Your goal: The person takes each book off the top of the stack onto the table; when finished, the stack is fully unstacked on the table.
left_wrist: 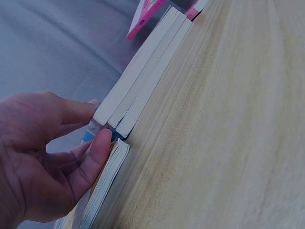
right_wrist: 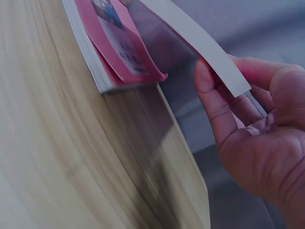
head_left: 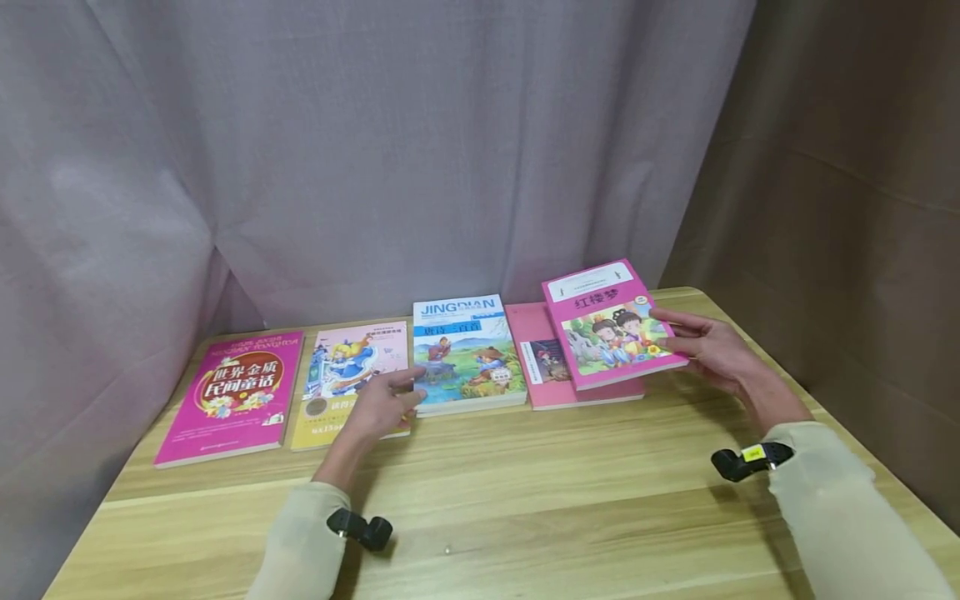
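At the left edge of a blue picture-cover book (head_left: pixel 468 354), my left hand (head_left: pixel 380 406) has its fingers and thumb around the near corner. In the left wrist view, that book's pages (left_wrist: pixel 138 71) top a stack, with the thumb (left_wrist: pixel 100 152) at the corner below the index finger. My right hand (head_left: pixel 708 346) grips a pink book (head_left: pixel 600 292) by its right side, fingers beneath and thumb above. Tilted, this book overlaps another pink book (head_left: pixel 543 392) lying on the table. The right wrist view shows a gap between the two.
A yellow-and-pink book (head_left: pixel 307 437) lies under and beside my left hand. Farther left is a magenta book (head_left: pixel 225 433). All rest along the back of a wooden table (head_left: pixel 525 500), before a grey curtain (head_left: pixel 412 167); a brown curtain (head_left: pixel 847 208) hangs at right.
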`<action>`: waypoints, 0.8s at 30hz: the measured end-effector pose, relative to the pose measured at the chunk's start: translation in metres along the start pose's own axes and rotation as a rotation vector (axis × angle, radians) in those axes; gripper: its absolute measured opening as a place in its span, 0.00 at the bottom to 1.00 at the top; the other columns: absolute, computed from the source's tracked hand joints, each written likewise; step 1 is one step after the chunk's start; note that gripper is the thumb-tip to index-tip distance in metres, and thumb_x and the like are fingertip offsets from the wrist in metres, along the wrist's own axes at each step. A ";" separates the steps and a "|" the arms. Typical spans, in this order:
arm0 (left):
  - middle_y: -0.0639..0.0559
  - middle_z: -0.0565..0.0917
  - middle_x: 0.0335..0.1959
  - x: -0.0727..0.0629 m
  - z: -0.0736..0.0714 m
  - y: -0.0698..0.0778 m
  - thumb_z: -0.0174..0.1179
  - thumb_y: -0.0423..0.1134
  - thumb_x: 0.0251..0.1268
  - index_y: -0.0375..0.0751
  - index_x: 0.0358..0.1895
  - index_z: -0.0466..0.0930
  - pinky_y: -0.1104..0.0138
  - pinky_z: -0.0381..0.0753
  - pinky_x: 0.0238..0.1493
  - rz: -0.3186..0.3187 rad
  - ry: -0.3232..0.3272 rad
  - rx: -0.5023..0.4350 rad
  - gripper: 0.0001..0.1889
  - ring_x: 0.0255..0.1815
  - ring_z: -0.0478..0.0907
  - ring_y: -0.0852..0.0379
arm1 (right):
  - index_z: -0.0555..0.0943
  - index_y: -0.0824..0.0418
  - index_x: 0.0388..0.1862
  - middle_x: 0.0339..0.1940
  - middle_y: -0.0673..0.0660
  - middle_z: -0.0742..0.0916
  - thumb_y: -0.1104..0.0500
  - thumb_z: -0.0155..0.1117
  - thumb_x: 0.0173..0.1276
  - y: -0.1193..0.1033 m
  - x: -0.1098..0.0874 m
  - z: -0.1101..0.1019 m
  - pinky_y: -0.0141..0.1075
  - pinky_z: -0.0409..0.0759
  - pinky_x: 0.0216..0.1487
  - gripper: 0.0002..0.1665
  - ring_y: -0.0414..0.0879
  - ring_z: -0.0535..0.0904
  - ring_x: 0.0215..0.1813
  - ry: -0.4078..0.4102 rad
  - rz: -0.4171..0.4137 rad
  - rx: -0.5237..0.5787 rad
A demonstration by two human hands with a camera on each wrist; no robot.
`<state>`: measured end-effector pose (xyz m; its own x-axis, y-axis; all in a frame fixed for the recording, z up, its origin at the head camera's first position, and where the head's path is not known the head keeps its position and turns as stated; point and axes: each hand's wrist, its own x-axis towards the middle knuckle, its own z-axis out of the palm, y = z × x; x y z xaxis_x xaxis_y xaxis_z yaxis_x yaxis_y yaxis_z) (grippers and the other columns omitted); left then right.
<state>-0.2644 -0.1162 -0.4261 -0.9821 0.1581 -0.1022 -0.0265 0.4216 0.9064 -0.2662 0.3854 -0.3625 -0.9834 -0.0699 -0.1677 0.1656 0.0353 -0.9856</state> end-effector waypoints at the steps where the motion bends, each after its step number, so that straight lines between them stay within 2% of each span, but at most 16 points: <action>1: 0.29 0.75 0.73 0.000 0.000 0.000 0.63 0.36 0.76 0.48 0.76 0.75 0.66 0.88 0.33 -0.001 0.000 0.001 0.27 0.33 0.82 0.56 | 0.86 0.35 0.63 0.41 0.35 0.91 0.64 0.70 0.74 -0.001 -0.001 -0.003 0.33 0.91 0.43 0.27 0.38 0.90 0.42 0.003 0.006 -0.012; 4: 0.29 0.75 0.73 0.000 0.000 0.000 0.63 0.36 0.76 0.48 0.76 0.75 0.66 0.88 0.33 -0.003 -0.001 0.003 0.27 0.33 0.83 0.56 | 0.77 0.36 0.74 0.41 0.32 0.90 0.60 0.69 0.76 -0.004 -0.004 -0.013 0.32 0.91 0.45 0.32 0.37 0.89 0.43 0.021 0.029 -0.099; 6: 0.29 0.75 0.73 0.000 0.000 0.000 0.63 0.36 0.76 0.48 0.76 0.75 0.66 0.88 0.33 -0.001 -0.001 0.004 0.27 0.33 0.83 0.56 | 0.72 0.38 0.79 0.40 0.30 0.89 0.57 0.69 0.77 -0.006 -0.006 -0.020 0.30 0.90 0.43 0.35 0.36 0.89 0.43 0.037 0.044 -0.163; 11: 0.29 0.76 0.73 0.000 0.000 0.000 0.63 0.36 0.76 0.48 0.76 0.75 0.66 0.88 0.33 0.006 0.002 0.007 0.27 0.32 0.83 0.56 | 0.66 0.39 0.82 0.39 0.29 0.88 0.54 0.66 0.79 -0.009 -0.009 -0.040 0.28 0.83 0.31 0.37 0.35 0.88 0.41 0.071 0.060 -0.256; 13: 0.29 0.76 0.73 0.001 0.000 -0.001 0.63 0.36 0.76 0.48 0.76 0.75 0.66 0.89 0.34 0.008 0.002 0.006 0.27 0.32 0.83 0.56 | 0.65 0.39 0.82 0.40 0.29 0.87 0.55 0.65 0.80 -0.009 -0.010 -0.048 0.28 0.85 0.33 0.37 0.35 0.88 0.41 0.078 0.059 -0.273; 18: 0.29 0.76 0.73 0.000 -0.001 -0.001 0.63 0.36 0.76 0.48 0.76 0.75 0.66 0.89 0.34 0.005 0.001 0.005 0.27 0.33 0.83 0.55 | 0.59 0.42 0.85 0.43 0.30 0.83 0.52 0.63 0.81 -0.010 -0.013 -0.065 0.32 0.90 0.46 0.39 0.34 0.87 0.43 0.090 0.084 -0.302; 20: 0.29 0.76 0.73 0.000 0.000 -0.001 0.63 0.37 0.77 0.48 0.76 0.75 0.66 0.89 0.34 0.002 0.000 0.006 0.26 0.33 0.83 0.55 | 0.56 0.43 0.86 0.50 0.35 0.81 0.51 0.61 0.82 -0.011 -0.015 -0.071 0.33 0.90 0.50 0.40 0.34 0.87 0.44 0.097 0.095 -0.323; 22: 0.29 0.76 0.73 0.000 0.000 -0.001 0.63 0.37 0.77 0.48 0.76 0.75 0.66 0.89 0.34 0.001 0.001 0.007 0.26 0.33 0.83 0.56 | 0.54 0.45 0.87 0.60 0.47 0.79 0.50 0.60 0.83 -0.012 -0.017 -0.075 0.34 0.90 0.54 0.41 0.33 0.86 0.45 0.106 0.099 -0.343; 24: 0.29 0.76 0.73 0.000 0.000 -0.001 0.63 0.36 0.77 0.48 0.76 0.75 0.66 0.89 0.34 0.002 0.002 0.009 0.26 0.33 0.83 0.56 | 0.53 0.45 0.87 0.70 0.58 0.72 0.49 0.59 0.83 -0.012 -0.017 -0.079 0.35 0.89 0.55 0.41 0.33 0.86 0.45 0.114 0.101 -0.357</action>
<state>-0.2648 -0.1168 -0.4267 -0.9825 0.1574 -0.0999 -0.0230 0.4297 0.9027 -0.2569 0.4650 -0.3460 -0.9688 0.0620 -0.2401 0.2452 0.3826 -0.8908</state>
